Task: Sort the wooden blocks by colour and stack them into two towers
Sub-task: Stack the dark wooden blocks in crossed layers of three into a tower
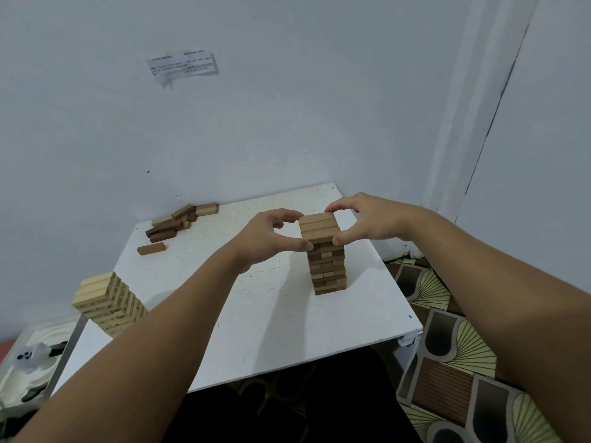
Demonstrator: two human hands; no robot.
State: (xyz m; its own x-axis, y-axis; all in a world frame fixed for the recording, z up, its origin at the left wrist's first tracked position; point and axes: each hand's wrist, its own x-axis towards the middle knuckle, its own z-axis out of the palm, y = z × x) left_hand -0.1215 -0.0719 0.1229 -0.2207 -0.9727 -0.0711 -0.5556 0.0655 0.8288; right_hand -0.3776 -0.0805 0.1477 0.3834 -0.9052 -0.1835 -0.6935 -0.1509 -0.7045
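Note:
A tower of dark brown blocks [327, 270] stands right of centre on the white table [271, 314]. My left hand [271, 235] and my right hand [367, 220] flank its top layer [318, 226]. On each side a forefinger touches the far corner and a thumb presses the near corner. A tower of pale blocks [107, 302] stands at the table's left edge, partly behind my left forearm. Several loose blocks [179, 220], dark and pale, lie in a heap at the table's far left corner. One dark block [151, 248] lies apart, in front of the heap.
The table sits in a corner of pale blue walls. A paper note [183, 66] is taped to the wall. Patterned flooring [447, 346] lies to the right of the table. A white tray with a small white figure [30, 356] is at lower left.

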